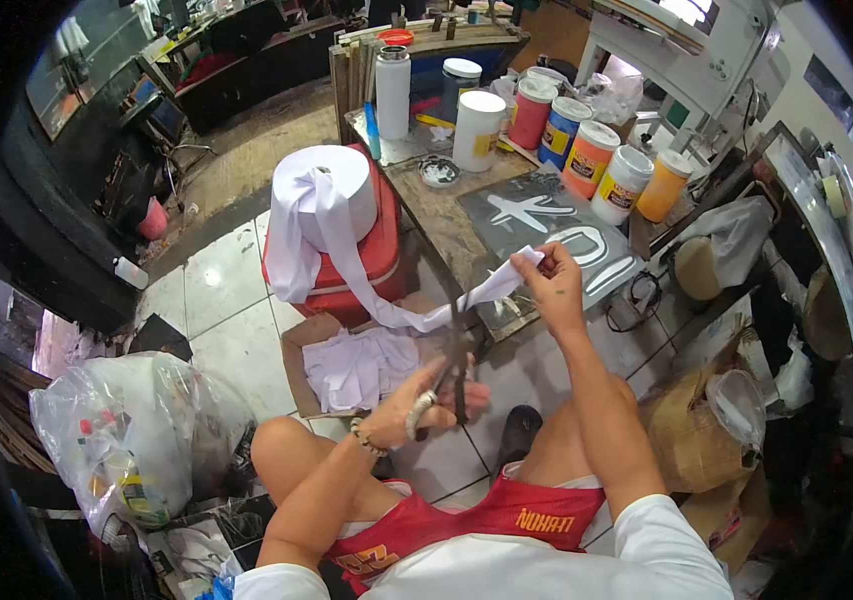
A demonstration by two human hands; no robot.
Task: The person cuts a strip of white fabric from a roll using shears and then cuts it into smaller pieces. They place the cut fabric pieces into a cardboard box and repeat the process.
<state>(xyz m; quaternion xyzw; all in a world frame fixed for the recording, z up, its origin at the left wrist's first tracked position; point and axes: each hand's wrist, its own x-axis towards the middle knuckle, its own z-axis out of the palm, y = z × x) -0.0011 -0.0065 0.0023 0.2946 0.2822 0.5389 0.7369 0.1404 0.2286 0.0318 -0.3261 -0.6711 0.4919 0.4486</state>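
Observation:
A large roll of white fabric strip [322, 200] stands on a red cooler box [383, 225]. From it the strip [427, 318] hangs down and runs across to my right hand [553, 282], whose fingers pinch its end. My left hand [417, 405] is wrapped round the handles of dark scissors [457, 360], somewhat blurred. The scissor blades point up and meet the strip left of my right hand. Under the strip, a cardboard box [292, 365] holds folded white fabric pieces [362, 368].
A low table [427, 200] carries several paint jars [587, 155], a white bottle [394, 92] and a dark painted stencil board [537, 235]. A clear plastic bag [147, 430] lies at left. A cardboard carton [702, 430] is at right. Tiled floor [232, 350] shows between.

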